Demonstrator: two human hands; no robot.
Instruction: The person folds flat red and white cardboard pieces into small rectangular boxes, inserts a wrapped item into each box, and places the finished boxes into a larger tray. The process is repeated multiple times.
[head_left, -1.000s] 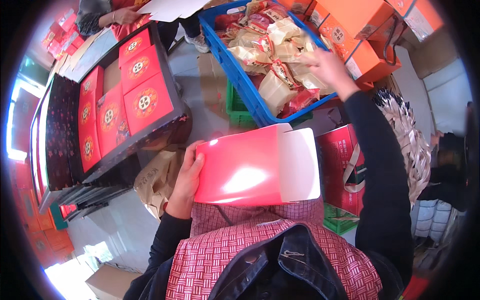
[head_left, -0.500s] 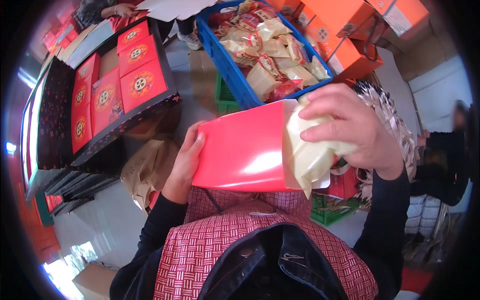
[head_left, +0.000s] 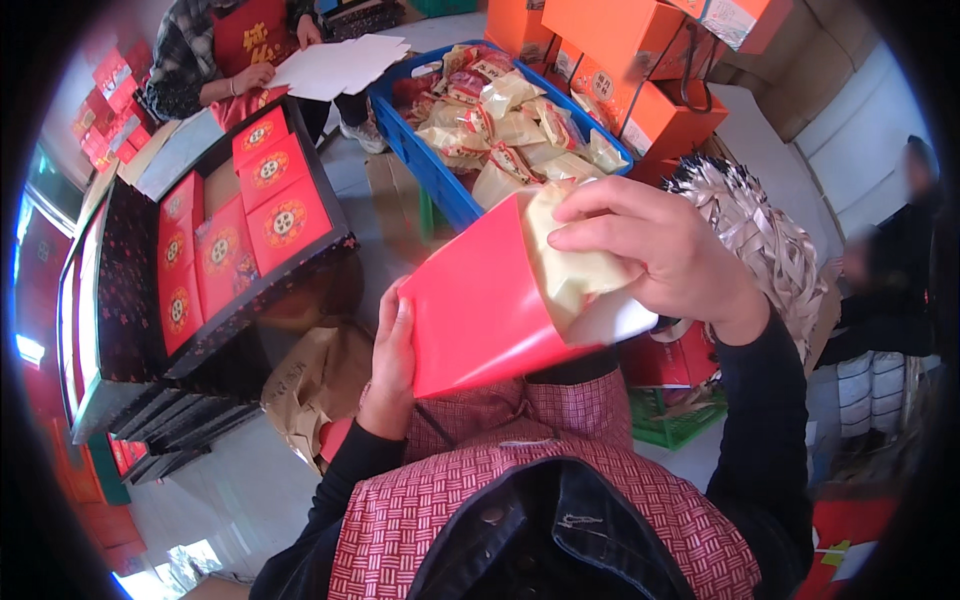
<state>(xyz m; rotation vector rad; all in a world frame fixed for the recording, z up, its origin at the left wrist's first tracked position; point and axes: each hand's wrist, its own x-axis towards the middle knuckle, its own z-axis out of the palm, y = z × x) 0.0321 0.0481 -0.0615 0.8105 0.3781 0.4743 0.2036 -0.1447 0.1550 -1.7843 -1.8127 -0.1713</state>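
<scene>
In front of my chest is a red cardboard box (head_left: 480,305), tilted, its right end open with a white flap (head_left: 615,318) sticking out. My left hand (head_left: 393,345) grips the closed left end, thumb on the near face. A cream-coloured packet (head_left: 572,255) sits partly inside the open end. The fingers of my right hand (head_left: 650,240) are closed over the packet's outer part. Just beyond stands a blue crate (head_left: 440,185) heaped with similar cream and red packets (head_left: 520,115).
A black display case (head_left: 280,265) with red patterned boxes stands at left. Orange gift boxes (head_left: 640,40) are stacked at the back right. A bundle of pale ribbons (head_left: 755,235) lies right, a brown paper bag (head_left: 315,385) lower left. Another person's hand (head_left: 255,78) is beside white sheets (head_left: 345,65).
The packet has gone further into the red box, pressed by my right hand. The box has tilted, its open end higher. The other person has come further into view.
</scene>
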